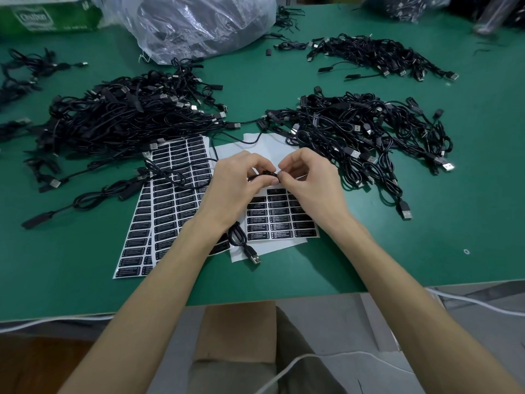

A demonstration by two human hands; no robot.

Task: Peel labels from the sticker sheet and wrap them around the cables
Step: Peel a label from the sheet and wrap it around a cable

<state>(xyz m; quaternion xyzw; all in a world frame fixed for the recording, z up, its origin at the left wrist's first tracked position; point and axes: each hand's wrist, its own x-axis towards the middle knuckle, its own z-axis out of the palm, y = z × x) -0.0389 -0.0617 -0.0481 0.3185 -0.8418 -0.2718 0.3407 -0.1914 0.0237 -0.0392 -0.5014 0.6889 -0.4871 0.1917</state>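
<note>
Green table (pixel 369 251): left hand (pixel 235 180), right hand (pixel 309 177) pinch cable (pixel 260 175).

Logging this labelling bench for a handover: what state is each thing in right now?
left grip, pinches the cable.
right grip, pinches the cable beside it.
cable, held above the right sheet, plug end resting on that sheet.
right sheet, upper rows peeled bare, lower rows full.
left sheets, full, overlapping, a cable lying across them.
left pile, tangled heap.
right pile, tangled heap.
bag, bulging with dark contents.
</note>
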